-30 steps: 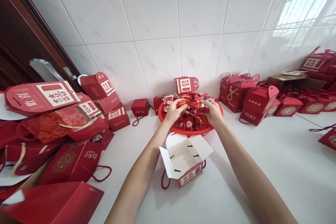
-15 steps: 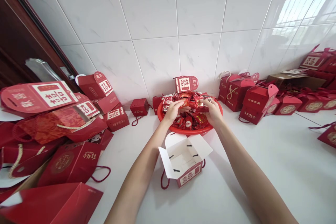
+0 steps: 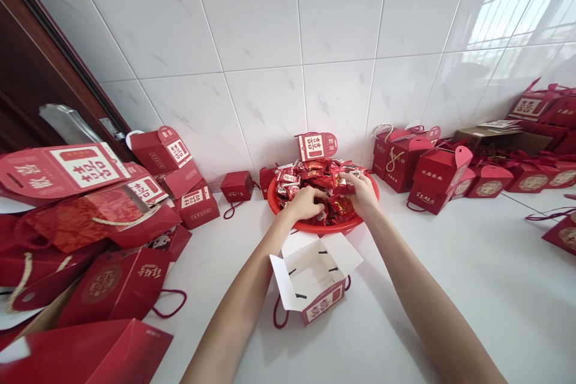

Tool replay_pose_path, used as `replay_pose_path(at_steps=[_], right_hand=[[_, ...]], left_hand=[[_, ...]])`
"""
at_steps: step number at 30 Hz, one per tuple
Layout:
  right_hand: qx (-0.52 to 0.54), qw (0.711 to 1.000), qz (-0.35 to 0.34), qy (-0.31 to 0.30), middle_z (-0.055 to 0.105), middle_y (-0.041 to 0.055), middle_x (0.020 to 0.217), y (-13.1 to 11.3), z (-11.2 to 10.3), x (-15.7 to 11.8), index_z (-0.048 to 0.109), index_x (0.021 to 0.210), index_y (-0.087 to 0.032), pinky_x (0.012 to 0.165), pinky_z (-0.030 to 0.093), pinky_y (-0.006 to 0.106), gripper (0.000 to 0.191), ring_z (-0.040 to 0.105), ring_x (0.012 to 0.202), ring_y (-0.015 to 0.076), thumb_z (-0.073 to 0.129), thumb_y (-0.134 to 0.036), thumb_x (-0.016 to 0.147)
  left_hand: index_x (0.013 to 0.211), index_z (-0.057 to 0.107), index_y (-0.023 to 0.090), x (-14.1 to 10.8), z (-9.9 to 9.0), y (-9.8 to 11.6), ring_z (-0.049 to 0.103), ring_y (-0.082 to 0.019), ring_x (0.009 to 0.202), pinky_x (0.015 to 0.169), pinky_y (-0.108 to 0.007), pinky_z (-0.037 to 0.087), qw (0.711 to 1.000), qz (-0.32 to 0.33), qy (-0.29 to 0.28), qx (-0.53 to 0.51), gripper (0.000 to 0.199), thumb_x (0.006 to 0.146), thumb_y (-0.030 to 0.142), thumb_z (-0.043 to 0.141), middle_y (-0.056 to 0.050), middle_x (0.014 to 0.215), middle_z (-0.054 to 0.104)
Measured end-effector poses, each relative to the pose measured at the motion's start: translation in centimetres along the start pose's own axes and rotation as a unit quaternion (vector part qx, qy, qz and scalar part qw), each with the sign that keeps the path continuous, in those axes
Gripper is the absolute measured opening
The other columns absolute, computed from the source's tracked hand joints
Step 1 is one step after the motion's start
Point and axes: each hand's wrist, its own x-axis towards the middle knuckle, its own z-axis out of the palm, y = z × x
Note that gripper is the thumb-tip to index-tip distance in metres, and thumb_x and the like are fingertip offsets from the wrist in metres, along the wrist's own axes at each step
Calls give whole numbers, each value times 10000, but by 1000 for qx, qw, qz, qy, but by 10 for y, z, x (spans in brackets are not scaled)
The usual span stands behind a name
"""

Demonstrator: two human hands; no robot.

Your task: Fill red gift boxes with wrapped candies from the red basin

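Observation:
A red plastic basin (image 3: 330,229) stands by the wall, heaped with red-wrapped sweets (image 3: 315,174). My left hand (image 3: 308,203) reaches into the near left of the heap, fingers curled down among the wrappers; whatever they pinch is hidden. At the basin's right side, my right hand (image 3: 365,192) has its thumb and fingers closed round a red-wrapped sweet (image 3: 338,181). Between my forearms, just in front of the basin, sits a gift box (image 3: 321,307) with its white flaps spread and its white inside showing. Dark red cord handles hang at its sides.
Red gift boxes and bags (image 3: 112,282) pile up along the left. More closed boxes (image 3: 438,177) line the wall at right, with a brown carton (image 3: 535,141) among them. One small box (image 3: 316,145) stands behind the basin. A tiled wall (image 3: 261,102) bounds the white tabletop (image 3: 216,270).
My left hand has moved down and slightly right, deeper among the sweets. My right hand has shifted slightly left and lower, beside the heap. The open box stays in place.

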Motion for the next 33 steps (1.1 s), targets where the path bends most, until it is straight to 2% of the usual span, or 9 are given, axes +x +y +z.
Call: replay_pose_path(at_steps=[1,3,8,13,17,21,30,33], right_hand=[[1,1000,0,0,597,-45,577,0,0,0,555,595,-215,422,427,239,349,544,519,125,858,-341,475],[3,1000,1,1,593,-44,584,0,0,0,560,599,-213,419,421,232,350,546,524,123,859,-340,469],[3,1000,-2,14,599,-37,604,-1,1,0,573,599,-212,443,426,228,311,556,561,127,832,-333,475],[-4,1000,1,22,630,-25,625,-2,2,-2,585,619,-219,468,446,252,297,577,600,155,821,-329,478],[-12,1000,-1,20,623,-38,629,-1,0,-2,579,632,-216,471,439,247,306,575,596,145,821,-335,487],[-14,1000,-2,15,611,-48,631,0,-1,0,585,637,-213,465,438,241,304,554,581,128,825,-330,491],[-9,1000,2,2,603,-45,635,1,-2,0,594,646,-210,456,452,219,307,561,581,120,833,-332,496],[-15,1000,1,-2,626,-33,656,0,-2,-1,600,651,-209,455,448,215,309,566,585,123,839,-335,500]], left_hand=[[917,814,202,-1,0,1,724,-240,950,958,-341,539,1000,-2,-9,20,372,686,27,580,-26,978,804],[918,811,194,-1,0,2,724,-245,964,962,-348,536,1000,-1,10,19,337,720,37,588,-40,1004,801],[978,781,176,1,-2,-5,717,-236,1014,975,-366,538,984,38,131,-112,248,806,107,616,-68,1059,789],[952,749,147,3,-1,-13,723,-244,921,889,-390,571,947,34,215,-236,220,761,252,728,-92,978,786],[904,751,157,3,-1,-12,715,-240,907,879,-381,559,925,25,235,-297,282,704,355,775,-76,936,784],[877,756,171,2,-2,-10,704,-226,879,857,-365,546,905,-11,243,-348,311,664,394,792,-60,910,779],[806,717,170,2,-2,-9,674,-190,801,781,-320,550,904,-13,236,-355,267,671,386,795,-30,808,736],[841,672,178,1,-2,-9,660,-169,755,716,-299,568,895,-13,252,-368,248,689,340,781,-9,788,696]])
